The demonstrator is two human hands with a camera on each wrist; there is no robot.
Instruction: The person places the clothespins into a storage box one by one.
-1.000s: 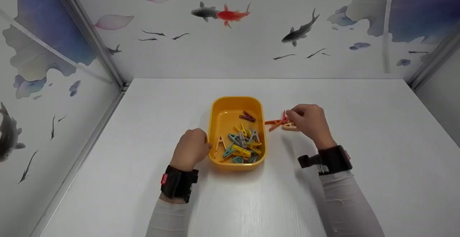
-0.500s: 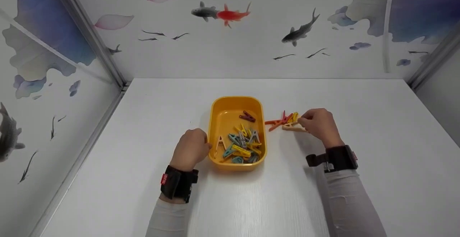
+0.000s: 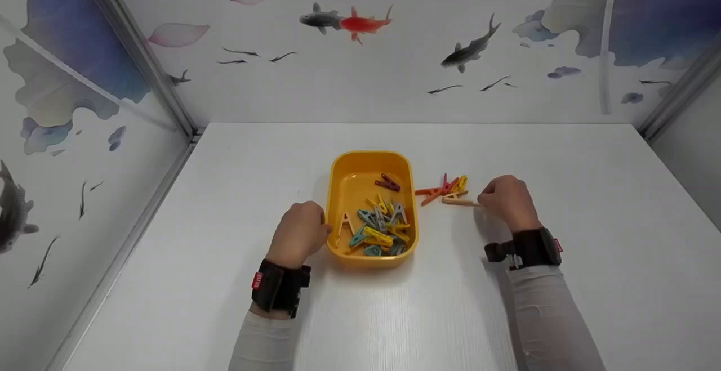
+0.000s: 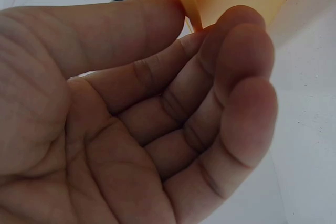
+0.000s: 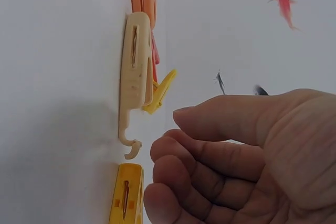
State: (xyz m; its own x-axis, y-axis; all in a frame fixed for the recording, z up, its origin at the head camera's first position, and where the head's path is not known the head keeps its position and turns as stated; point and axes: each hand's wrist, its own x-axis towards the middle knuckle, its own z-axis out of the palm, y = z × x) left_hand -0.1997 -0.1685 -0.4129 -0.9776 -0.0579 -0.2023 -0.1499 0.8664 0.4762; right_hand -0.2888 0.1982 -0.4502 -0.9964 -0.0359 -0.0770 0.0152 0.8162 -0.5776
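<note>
My left hand (image 3: 298, 233) pinches the left rim of a yellow plastic tray (image 3: 372, 262) between thumb and fingers. Inside the tray lie several clothespins: yellow, teal and grey ones, a beige one (image 3: 345, 226), and a dark red one (image 3: 387, 182) farther back. My right hand (image 3: 510, 203) hovers just right of a small pile. Its thumb stands apart from loosely bent fingers, holding nothing in the right wrist view. Closest to it are a beige clothespin with a hooked end (image 5: 135, 61) and a yellow clothespin (image 5: 126, 195) beside the fingertips, hidden from the head view.
Between tray and right hand lie an orange clothespin (image 3: 431, 193), a red one (image 3: 446, 183) and a yellow one (image 3: 462, 183). The white table (image 3: 360, 320) meets a wall (image 3: 394, 95) printed with fish at the back.
My right hand has moved right and slightly nearer me, off the pile, uncovering the yellow and beige clothespins there. The left hand and the tray have stayed put.
</note>
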